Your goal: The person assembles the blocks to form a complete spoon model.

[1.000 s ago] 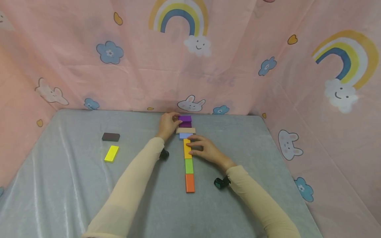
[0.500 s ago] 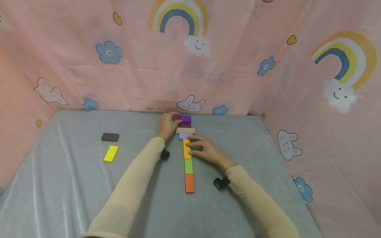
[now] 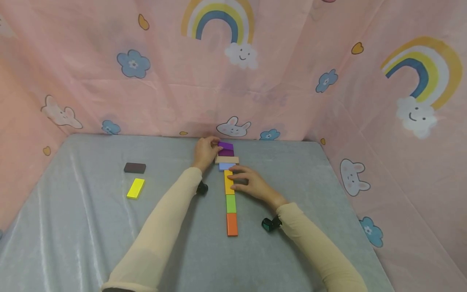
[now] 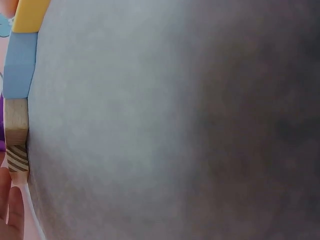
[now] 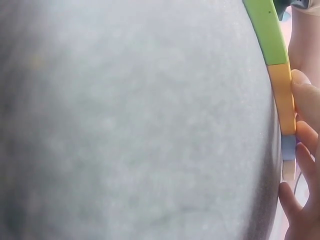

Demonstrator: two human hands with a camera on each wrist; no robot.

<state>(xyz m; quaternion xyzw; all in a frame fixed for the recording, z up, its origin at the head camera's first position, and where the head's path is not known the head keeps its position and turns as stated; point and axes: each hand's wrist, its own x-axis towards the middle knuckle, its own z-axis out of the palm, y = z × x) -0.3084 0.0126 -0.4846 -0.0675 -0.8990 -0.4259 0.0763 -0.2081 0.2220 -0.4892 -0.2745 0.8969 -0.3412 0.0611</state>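
A row of toy blocks runs away from me in the head view: orange (image 3: 232, 224), green (image 3: 231, 203), amber (image 3: 228, 182), light blue (image 3: 226, 166), plain wood (image 3: 227, 160), then purple (image 3: 226, 147) at the far end. My left hand (image 3: 206, 153) pinches the left end of the purple block, thumb nearer me; its brighter top slants. Whether that is one purple block or two stacked, I cannot tell. My right hand (image 3: 253, 183) rests its loosely bent fingers along the right side of the amber and light blue blocks. A striped wooden end (image 4: 17, 158) shows near the left fingers in the left wrist view.
Left of the row, a dark brown block (image 3: 135, 168) and a bright yellow block (image 3: 136, 188) lie apart on the grey cloth-covered table (image 3: 91, 227). A pink patterned curtain (image 3: 164, 97) borders the table's back and sides.
The purple block's brighter top has turned slightly, its right side now lower than its left. Both hands and the other blocks stay in place.
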